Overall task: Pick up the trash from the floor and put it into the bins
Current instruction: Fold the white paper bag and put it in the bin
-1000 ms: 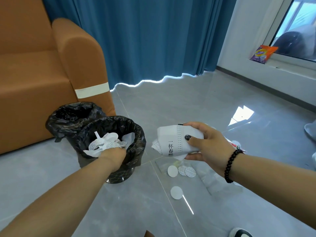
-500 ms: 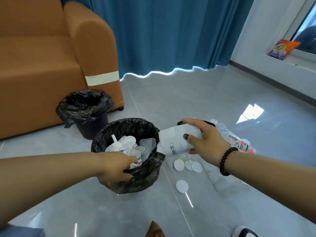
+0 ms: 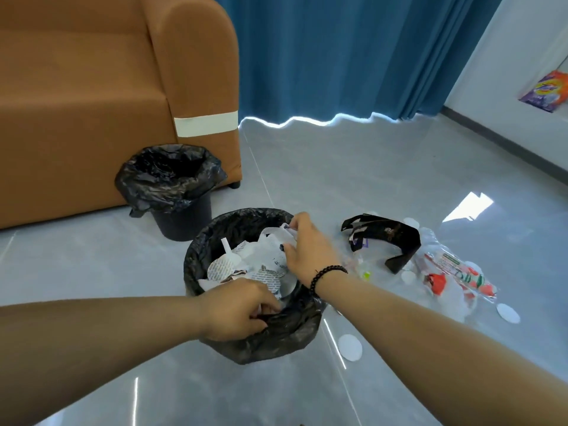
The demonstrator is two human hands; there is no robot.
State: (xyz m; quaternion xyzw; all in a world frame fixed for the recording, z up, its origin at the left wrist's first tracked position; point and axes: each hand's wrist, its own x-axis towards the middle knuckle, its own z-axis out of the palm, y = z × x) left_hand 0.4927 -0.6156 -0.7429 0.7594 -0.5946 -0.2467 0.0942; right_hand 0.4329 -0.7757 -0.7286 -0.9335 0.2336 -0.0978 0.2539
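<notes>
The near bin (image 3: 236,221), lined with a black bag, stands on the grey floor and holds white paper scraps and printed round seals. My left hand (image 3: 238,312) grips the bag at the bin's near rim. Over the bin's right side, my right hand (image 3: 305,250) holds a crumpled white paper cup (image 3: 272,252) down inside the bin, thumb and fingers curled on it. To the right on the floor lie a curved black strip (image 3: 396,235), a clear wrapper with red and green print (image 3: 455,272) and white discs (image 3: 350,347).
A second black-lined bin (image 3: 172,182) stands behind, against the orange sofa (image 3: 92,103). Blue curtains (image 3: 338,56) hang at the back. A purple and orange packet (image 3: 547,90) lies on the sill at far right. A shiny grey tiled floor extends around the bins.
My right hand has carried the white paper cup from beside the bin to inside it. The view has shifted, showing more floor trash on the right. My left hand stays on the bag rim.
</notes>
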